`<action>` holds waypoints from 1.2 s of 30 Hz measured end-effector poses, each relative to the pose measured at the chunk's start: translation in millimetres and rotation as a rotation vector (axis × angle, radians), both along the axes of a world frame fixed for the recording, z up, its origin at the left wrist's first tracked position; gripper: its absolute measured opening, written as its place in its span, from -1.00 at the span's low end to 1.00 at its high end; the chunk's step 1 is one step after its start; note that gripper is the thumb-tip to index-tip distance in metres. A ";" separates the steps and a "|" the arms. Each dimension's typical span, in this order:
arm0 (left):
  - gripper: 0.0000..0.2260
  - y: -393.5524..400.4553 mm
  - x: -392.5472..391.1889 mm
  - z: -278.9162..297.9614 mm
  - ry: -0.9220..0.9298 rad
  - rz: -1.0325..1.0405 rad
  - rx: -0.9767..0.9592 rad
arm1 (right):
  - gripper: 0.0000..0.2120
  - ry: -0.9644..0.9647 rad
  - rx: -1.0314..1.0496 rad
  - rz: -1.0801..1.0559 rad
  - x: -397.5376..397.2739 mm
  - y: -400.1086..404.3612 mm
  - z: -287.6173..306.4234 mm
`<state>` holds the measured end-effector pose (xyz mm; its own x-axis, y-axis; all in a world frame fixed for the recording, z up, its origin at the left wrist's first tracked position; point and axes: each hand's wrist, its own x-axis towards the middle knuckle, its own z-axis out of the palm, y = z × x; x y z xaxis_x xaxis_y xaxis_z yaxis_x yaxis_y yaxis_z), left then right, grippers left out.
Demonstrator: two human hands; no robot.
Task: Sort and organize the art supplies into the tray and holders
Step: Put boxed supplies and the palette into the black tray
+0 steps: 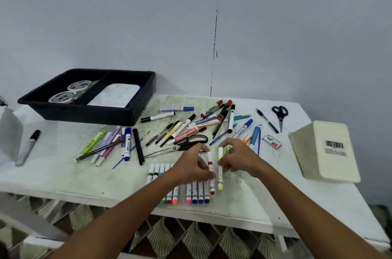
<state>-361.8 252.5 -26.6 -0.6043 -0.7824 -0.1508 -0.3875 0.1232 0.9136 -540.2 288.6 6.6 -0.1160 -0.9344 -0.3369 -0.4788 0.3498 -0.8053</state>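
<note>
Markers point(192, 192): white barrels, coloured caps (row at table point(63, 174) edge).

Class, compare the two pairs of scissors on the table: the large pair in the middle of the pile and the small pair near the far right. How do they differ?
The large scissors lie open, blades pointing left, among the pens. The small scissors lie shut, blades pointing toward the person, apart from the pile beside a black pen. Both have black handles and rest flat on the table.
</note>
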 end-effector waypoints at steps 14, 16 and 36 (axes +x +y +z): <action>-0.42 12.2 -8.1 -0.3 -0.190 -0.004 -0.116 | -0.54 0.134 0.073 0.076 10.2 10.1 -15.9; -0.41 11.9 -8.7 -0.6 -0.207 0.004 -0.128 | -0.50 0.168 0.079 0.087 12.4 9.0 -17.8; -0.39 16.2 -2.9 -0.3 -0.550 -0.161 -0.497 | -0.33 0.312 0.057 0.185 9.7 21.9 -22.2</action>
